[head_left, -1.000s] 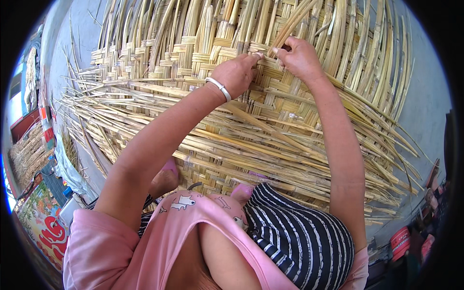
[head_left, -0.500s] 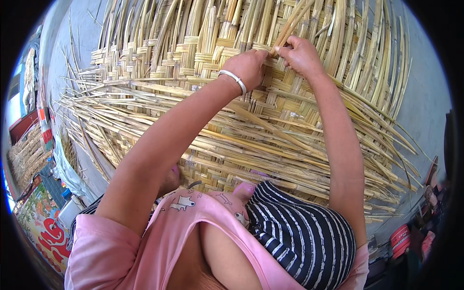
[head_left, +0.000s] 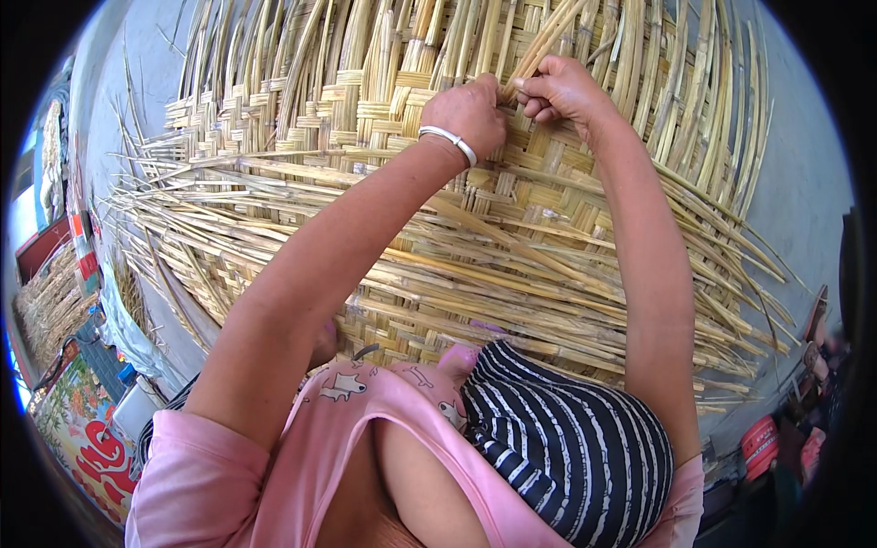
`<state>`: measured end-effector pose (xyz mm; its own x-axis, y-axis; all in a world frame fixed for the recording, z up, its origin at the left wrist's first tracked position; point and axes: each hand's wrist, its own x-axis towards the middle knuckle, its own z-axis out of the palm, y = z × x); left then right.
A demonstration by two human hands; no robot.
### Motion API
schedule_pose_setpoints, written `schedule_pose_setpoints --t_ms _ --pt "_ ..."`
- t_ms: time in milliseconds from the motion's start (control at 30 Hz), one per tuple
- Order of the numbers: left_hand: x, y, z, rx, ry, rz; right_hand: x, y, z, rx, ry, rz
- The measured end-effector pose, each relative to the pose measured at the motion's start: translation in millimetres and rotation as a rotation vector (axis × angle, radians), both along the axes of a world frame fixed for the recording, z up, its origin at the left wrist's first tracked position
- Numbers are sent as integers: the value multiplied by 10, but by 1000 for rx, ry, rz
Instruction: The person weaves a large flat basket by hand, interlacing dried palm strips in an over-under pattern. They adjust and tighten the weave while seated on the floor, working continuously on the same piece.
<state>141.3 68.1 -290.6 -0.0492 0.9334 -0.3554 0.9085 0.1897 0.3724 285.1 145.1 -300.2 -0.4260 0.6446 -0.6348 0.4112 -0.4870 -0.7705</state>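
A large woven mat of split reed strips (head_left: 365, 117) spreads over the floor before me, its far strips standing loose and unwoven. At its upper middle my right hand (head_left: 565, 96) is closed, thumb against fingers, pinching a bundle of brownish reed strips (head_left: 545, 41) that slants up and away. My left hand (head_left: 468, 114), with a white bangle on its wrist, is closed just left of it, at the lower end of the same bundle. Its fingertips are partly hidden. Many loose reed strips (head_left: 512, 297) lie crosswise over the near part of the mat.
Grey floor (head_left: 799, 183) borders the mat. At the left are a pale plastic sheet (head_left: 137, 315), a bundle of dry straw (head_left: 50, 306) and a colourful printed panel (head_left: 87, 425). A red container (head_left: 758, 445) stands among dark clutter at the lower right. Loose strip ends jut out on both sides.
The bundle's upper end has shifted slightly left. My right hand has risen a little and tilted, its fingers curled more tightly; my left hand has moved slightly, staying beside it.
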Motion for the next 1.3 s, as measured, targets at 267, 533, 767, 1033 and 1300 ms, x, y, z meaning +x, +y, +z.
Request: schedule_pose_setpoints --t_ms 267,533,767,1033,1300 --pt "8 11 -29 -11 22 16 -59 -18 -41 55 -60 87" --pt "-195 209 -145 -26 -166 -24 -139 2 -109 99 -135 175" --pt "-310 1169 -46 -291 -1053 184 -111 -11 44 68 -119 199" --pt "-337 1262 -199 -292 -892 217 -178 13 36 83 -213 242" --pt "-300 1227 -336 -302 -950 227 -112 -25 -36 46 -136 181"
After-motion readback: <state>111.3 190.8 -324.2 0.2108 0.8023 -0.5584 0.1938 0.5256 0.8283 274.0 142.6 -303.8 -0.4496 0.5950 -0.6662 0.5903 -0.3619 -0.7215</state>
